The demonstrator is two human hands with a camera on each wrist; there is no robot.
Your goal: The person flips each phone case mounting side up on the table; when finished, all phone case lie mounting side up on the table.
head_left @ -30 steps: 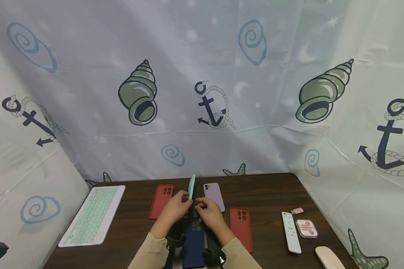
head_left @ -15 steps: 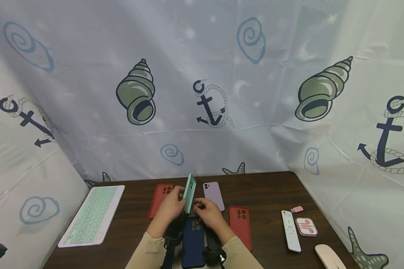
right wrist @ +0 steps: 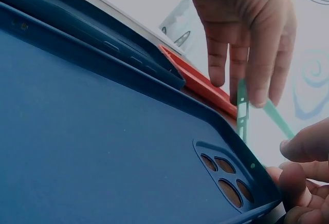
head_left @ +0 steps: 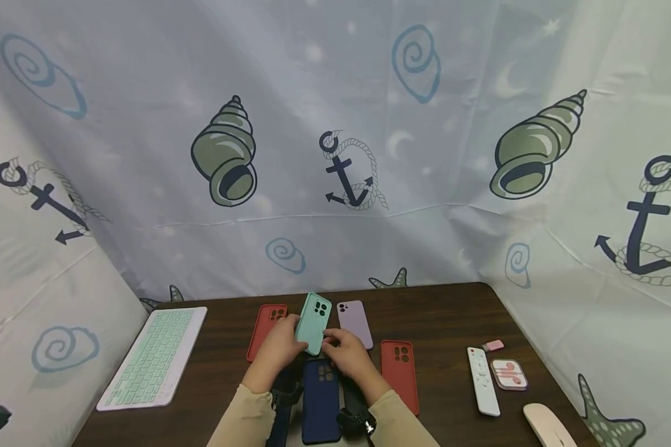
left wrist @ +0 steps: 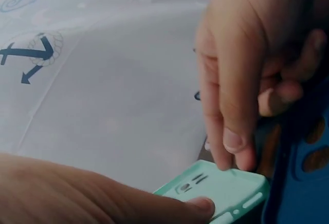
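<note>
My left hand [head_left: 279, 344] holds a mint-green phone case [head_left: 315, 323] tilted up over the middle of the table. Its thumb lies across the near face, as the left wrist view also shows. Close to the case's right edge is my right hand [head_left: 346, 355], fingers loosely bent and fingertips at that edge; whether they press on it is unclear. Just below both hands lies a navy phone case [head_left: 321, 406], its camera cutouts open to the wood. Another navy case [head_left: 279, 427] is partly hidden under the left wrist.
Red phone cases flank the hands, one left [head_left: 265, 329] and one right [head_left: 399, 375]. A purple case [head_left: 355, 324] lies behind. Far left is a keyboard [head_left: 153, 357]; at right are a remote [head_left: 483, 382], pink stick [head_left: 493, 346], earphone box [head_left: 509, 375] and mouse [head_left: 548, 425].
The mint-green case has turned in my left hand from edge-on to showing its broad face with the camera cutouts. My right hand has stayed nearly in place; the case now reaches its fingertips.
</note>
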